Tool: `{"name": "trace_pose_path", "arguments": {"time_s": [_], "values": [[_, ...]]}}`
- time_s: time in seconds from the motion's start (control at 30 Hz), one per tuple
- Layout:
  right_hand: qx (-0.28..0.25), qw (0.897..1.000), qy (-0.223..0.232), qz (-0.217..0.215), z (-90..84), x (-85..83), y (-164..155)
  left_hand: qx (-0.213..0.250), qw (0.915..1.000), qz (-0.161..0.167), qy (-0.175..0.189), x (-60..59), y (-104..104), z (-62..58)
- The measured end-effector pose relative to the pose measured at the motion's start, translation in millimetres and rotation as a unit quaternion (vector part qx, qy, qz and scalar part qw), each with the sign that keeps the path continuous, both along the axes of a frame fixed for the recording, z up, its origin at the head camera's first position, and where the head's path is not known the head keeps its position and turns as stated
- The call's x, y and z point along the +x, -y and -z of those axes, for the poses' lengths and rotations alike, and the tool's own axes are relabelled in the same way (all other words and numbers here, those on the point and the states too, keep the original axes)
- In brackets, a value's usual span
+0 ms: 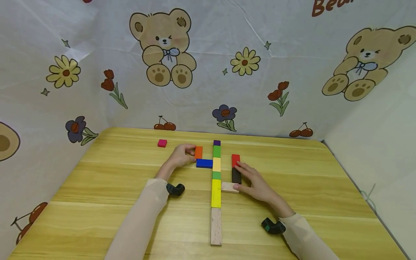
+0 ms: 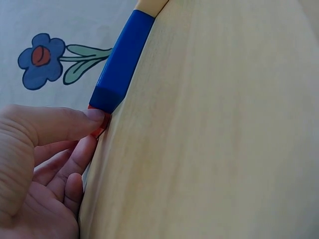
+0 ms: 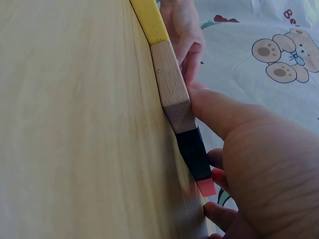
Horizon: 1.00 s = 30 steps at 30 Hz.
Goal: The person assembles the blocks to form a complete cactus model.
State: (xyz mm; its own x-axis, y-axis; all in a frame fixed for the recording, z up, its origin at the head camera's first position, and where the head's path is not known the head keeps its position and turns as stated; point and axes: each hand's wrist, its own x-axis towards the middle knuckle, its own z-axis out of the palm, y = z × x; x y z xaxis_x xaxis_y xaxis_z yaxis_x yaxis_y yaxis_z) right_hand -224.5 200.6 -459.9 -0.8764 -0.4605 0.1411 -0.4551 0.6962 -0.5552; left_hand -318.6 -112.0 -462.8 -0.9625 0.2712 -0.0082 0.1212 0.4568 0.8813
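My left hand (image 1: 182, 155) pinches an orange block (image 1: 199, 152), its thumb by the corner where that block meets a blue block (image 1: 204, 163). The blue block points sideways from a straight column of blocks. On the column's other side lies a plain wooden block (image 1: 228, 187), with the thumb of my right hand (image 1: 256, 184) at its outer end. My right fingers stretch along a black block (image 1: 236, 176) and touch a red block (image 1: 235, 160) beyond it. In the right wrist view the right thumb covers part of the wooden block's side.
From far to near, the column has a purple block (image 1: 217, 143), green, cream and green blocks, a long yellow block (image 1: 216, 193) and a long wooden block (image 1: 216, 226). A pink block (image 1: 162, 143) lies apart at the back left. A patterned cloth hangs behind the table (image 1: 185, 231).
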Motion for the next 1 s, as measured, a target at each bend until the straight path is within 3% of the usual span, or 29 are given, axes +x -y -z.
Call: {"name": "trace_pose_path", "arguments": {"time_s": [0.5,0.83,0.93,1.0], "values": [[0.011,1.0,-0.005,-0.006,0.4,-0.9,-0.5,0.002,1.0,0.001,-0.006,2.2,0.1,-0.3],[0.008,1.0,-0.002,-0.001,2.0,-0.6,0.3,0.019,0.9994,-0.007,-0.028,13.3,18.7,0.2],[0.006,1.0,-0.004,-0.001,1.4,-0.2,-0.2,0.036,0.9974,-0.03,-0.054,15.5,30.1,-6.6],[0.007,1.0,-0.004,-0.001,1.0,0.3,-0.4,0.052,0.9932,-0.068,-0.078,15.5,40.2,-11.8]]}}
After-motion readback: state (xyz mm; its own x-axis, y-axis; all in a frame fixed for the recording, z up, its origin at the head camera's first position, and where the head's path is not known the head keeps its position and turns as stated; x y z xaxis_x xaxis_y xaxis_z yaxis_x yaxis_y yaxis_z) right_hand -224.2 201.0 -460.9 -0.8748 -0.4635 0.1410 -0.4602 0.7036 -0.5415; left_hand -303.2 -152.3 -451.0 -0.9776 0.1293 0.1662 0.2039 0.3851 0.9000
